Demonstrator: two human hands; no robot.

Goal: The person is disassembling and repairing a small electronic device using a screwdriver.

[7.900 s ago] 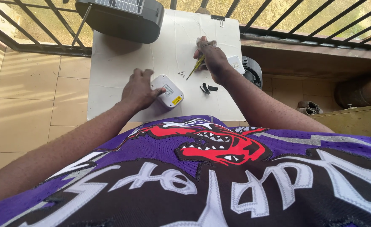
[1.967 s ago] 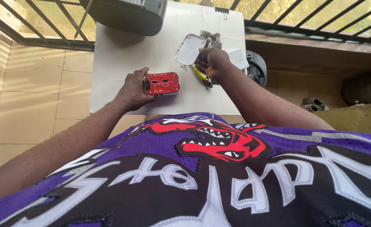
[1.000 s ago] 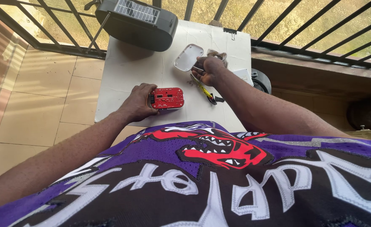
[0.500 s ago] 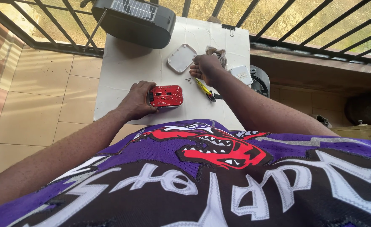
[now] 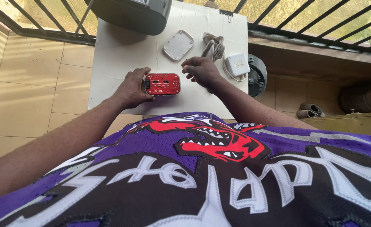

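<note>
Home balcony: metal railing (image 5: 320, 29), tiled floor (image 5: 38, 84), white table (image 5: 122, 54).

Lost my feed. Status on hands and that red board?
Left hand grips red circuit board on white table. Right hand empty, beside it. White cover lies apart. Nothing in the way.

Sunlit balcony w/ tiled floor (image 5: 34, 84), black railing (image 5: 320, 29), white table (image 5: 118, 63).

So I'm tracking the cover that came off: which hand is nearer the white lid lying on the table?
Right. The right hand hovers just below the white lid, not touching; the left hand holds the red circuit board, farther off.
</note>
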